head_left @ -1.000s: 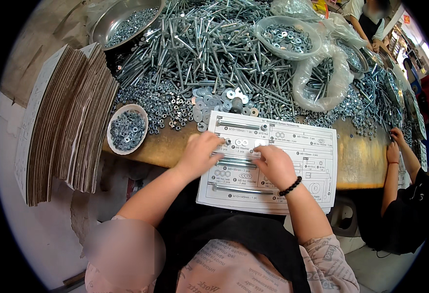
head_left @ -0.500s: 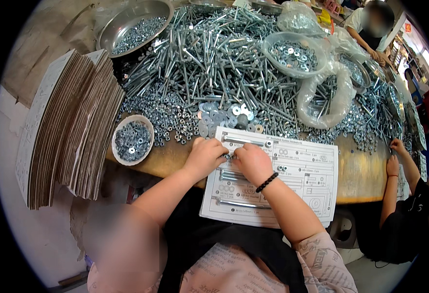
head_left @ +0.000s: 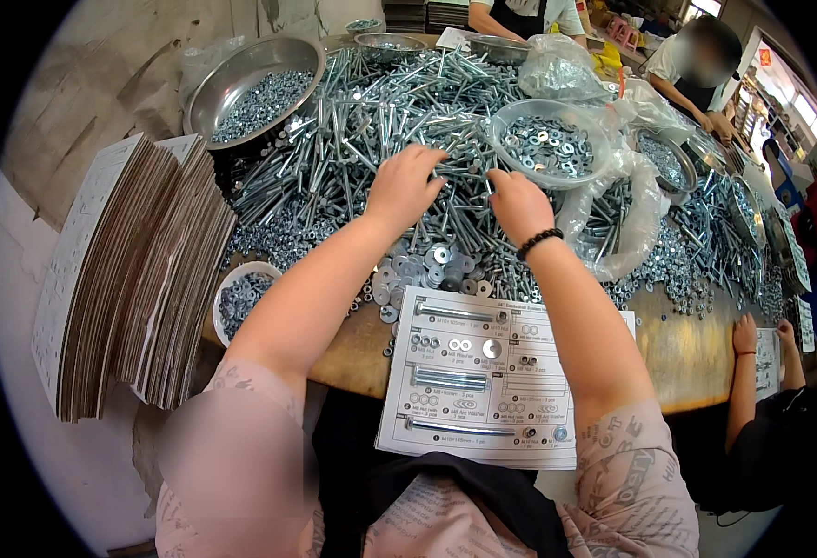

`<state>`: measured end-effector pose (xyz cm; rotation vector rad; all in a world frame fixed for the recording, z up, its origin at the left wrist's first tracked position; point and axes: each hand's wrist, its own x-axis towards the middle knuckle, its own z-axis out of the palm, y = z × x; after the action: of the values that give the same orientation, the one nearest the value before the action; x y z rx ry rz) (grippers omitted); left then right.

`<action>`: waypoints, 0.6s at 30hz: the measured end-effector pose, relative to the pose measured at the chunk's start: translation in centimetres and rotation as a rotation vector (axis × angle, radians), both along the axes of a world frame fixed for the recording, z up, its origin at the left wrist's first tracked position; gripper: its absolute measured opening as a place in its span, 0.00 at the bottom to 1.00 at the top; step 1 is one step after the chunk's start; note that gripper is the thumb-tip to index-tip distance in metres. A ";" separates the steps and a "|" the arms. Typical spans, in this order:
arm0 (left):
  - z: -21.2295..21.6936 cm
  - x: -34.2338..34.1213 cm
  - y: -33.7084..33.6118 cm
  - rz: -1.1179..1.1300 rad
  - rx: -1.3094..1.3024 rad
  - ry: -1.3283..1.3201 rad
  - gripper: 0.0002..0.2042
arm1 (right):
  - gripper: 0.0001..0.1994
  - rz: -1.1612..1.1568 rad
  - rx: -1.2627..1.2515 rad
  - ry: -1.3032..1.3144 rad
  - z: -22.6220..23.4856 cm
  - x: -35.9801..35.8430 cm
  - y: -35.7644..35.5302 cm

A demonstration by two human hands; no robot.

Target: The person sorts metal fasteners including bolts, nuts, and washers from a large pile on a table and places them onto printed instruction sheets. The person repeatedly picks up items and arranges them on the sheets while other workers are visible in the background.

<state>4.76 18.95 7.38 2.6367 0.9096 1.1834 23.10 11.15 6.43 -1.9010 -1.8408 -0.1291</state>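
Above the big heap of long silver bolts (head_left: 334, 177), both my hands reach forward. My left hand (head_left: 404, 189) is open, thumb and fingers apart at the bolts. A short gap to the right, my right hand (head_left: 520, 209) points its partly curled fingers into the same heap, beside a clear plastic bowl of washers (head_left: 498, 126). No held piece shows in either hand. Close to my body lies a printed parts sheet (head_left: 483, 454). On it rest a thick bolt (head_left: 453, 313), a large washer (head_left: 492, 350), a pair of bolts (head_left: 448, 378), a longer bolt (head_left: 459, 427) and several small nuts and washers.
Cardboard sheets (head_left: 115, 279) stand stacked at left. A steel basin (head_left: 205, 88) and a white bowl of washers (head_left: 245, 302) flank the heap. Loose washers (head_left: 418, 270) lie before it; plastic bags (head_left: 562, 70) lie behind. Co-workers' hands (head_left: 745, 333) appear at right.
Both hands have moved from over the sheet forward to the bolt heap. The sheet's small nuts and washers are now uncovered. My view has shifted, showing another person at the back.
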 end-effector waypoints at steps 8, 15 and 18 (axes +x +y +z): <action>0.4 5.8 3.2 0.226 0.191 0.462 0.06 | 0.07 -0.067 -0.086 -0.118 1.1 -1.9 2.8; 2.0 4.4 2.8 0.225 0.113 0.417 0.04 | 0.06 0.037 0.027 -0.155 1.6 -1.4 0.5; 3.5 1.8 2.3 0.302 0.002 0.440 0.07 | 0.06 0.063 0.068 -0.149 2.7 -1.7 -1.7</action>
<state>6.60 21.20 10.86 2.8894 1.4172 0.6441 21.39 9.50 9.18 -1.8282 -1.9661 -0.3159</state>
